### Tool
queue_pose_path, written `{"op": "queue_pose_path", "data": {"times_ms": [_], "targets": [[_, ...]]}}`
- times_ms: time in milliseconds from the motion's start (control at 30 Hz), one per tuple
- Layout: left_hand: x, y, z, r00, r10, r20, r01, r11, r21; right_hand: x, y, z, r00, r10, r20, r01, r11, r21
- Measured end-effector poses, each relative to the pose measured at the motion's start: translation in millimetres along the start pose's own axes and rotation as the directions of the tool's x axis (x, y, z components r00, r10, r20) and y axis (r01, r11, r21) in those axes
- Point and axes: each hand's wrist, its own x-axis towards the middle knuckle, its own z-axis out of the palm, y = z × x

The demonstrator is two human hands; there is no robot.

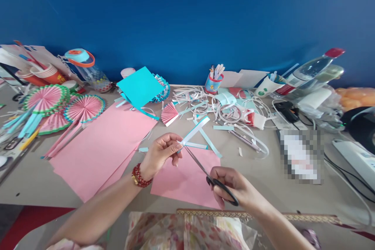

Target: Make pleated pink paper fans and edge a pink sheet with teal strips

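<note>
Between thumb and fingers, my left hand (164,149) pinches a narrow white-and-blue paper strip (195,129), which points up and to the right. My right hand (234,185) is closed around the black handles of a pair of scissors (202,166). The scissor blades reach up to the strip, right beside my left fingertips; whether they are closed on it I cannot make out. Beneath both hands lies a pink paper sheet (181,179). More blue strips (208,140) lie on the table just behind the held one.
Large pink sheets (108,144) and pleated paper fans (84,108) lie at left. Turquoise paper (142,86), a small folded pink fan (169,114) and tangled paper scraps (196,99) are at the back. A pen cup (213,83), a bottle (310,70) and a power strip (356,160) stand farther right.
</note>
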Motion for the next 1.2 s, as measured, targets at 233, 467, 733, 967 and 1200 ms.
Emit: {"op": "queue_pose_path", "data": {"times_ms": [233,467,733,967,1200], "targets": [[0.4,-5.5,-4.9,0.999,0.027,0.018,-0.028,1.000,0.009,-0.6,-1.0,0.0,1.000,0.006,0.004,-0.006,1.000,0.023],[0.3,-6.1,-4.7,0.999,0.031,0.033,-0.032,0.999,0.012,-0.6,1.2,-1.4,1.000,0.017,0.010,-0.018,0.999,0.034],[1.1,-5.7,-6.1,0.998,0.054,0.035,-0.055,0.998,0.039,-4.1,0.5,-3.2,0.999,0.026,0.024,-0.027,0.999,0.033],[0.3,-4.8,-4.3,0.997,0.060,0.042,-0.063,0.996,0.065,-2.7,0.1,-4.0,0.998,0.020,0.051,-0.023,0.998,0.061],[-0.3,-6.7,-4.7,0.999,0.051,0.017,-0.052,0.993,0.102,-2.2,0.7,-2.8,0.998,0.015,0.056,-0.019,0.998,0.067]]}}
